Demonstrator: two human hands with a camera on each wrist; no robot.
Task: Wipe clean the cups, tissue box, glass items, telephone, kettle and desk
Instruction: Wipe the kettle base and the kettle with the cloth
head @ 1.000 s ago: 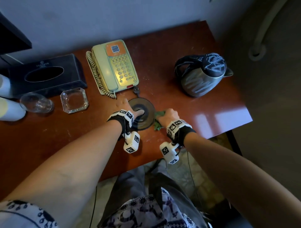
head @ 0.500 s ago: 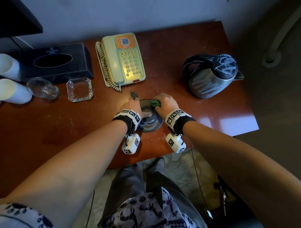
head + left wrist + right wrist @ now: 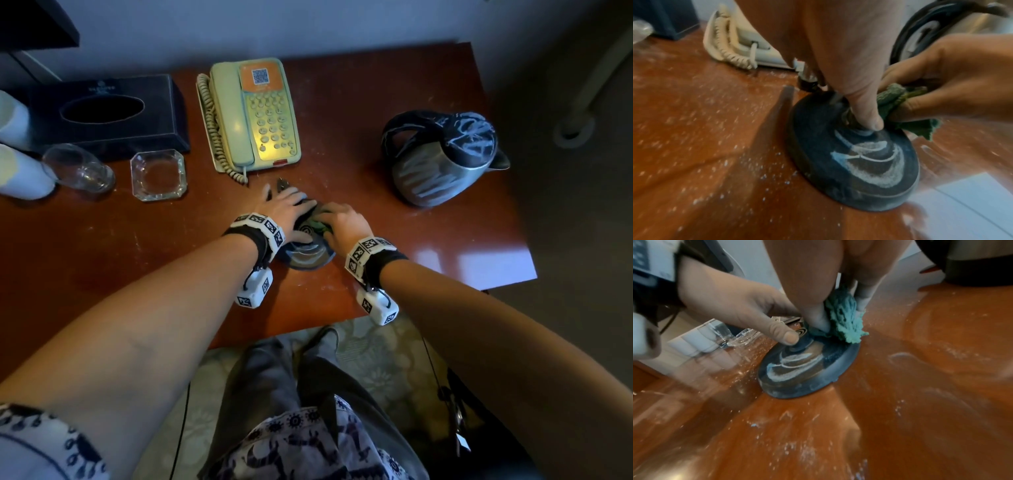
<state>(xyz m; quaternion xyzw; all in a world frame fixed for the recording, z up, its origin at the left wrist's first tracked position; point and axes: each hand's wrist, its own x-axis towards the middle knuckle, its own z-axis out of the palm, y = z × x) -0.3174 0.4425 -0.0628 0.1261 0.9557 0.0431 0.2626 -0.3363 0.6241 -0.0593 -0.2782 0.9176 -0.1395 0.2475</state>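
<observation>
Nearest the person, at the front edge of the desk, the round black kettle base lay flat, streaked with pale dust. The left hand rested on it from ten o'clock, thumb pressed down by the centre hub, fingers spread flat. The right hand came in from two o'clock, fingers curled round a bunched green cloth pushed against the base's far side; the two hands were touching over it. Dust flecks covered the wood around. Beyond, at two o'clock, stood the kettle. At twelve sat the telephone. At ten o'clock lay a glass ashtray, a tipped glass, white cups, and behind them the dark tissue box.
</observation>
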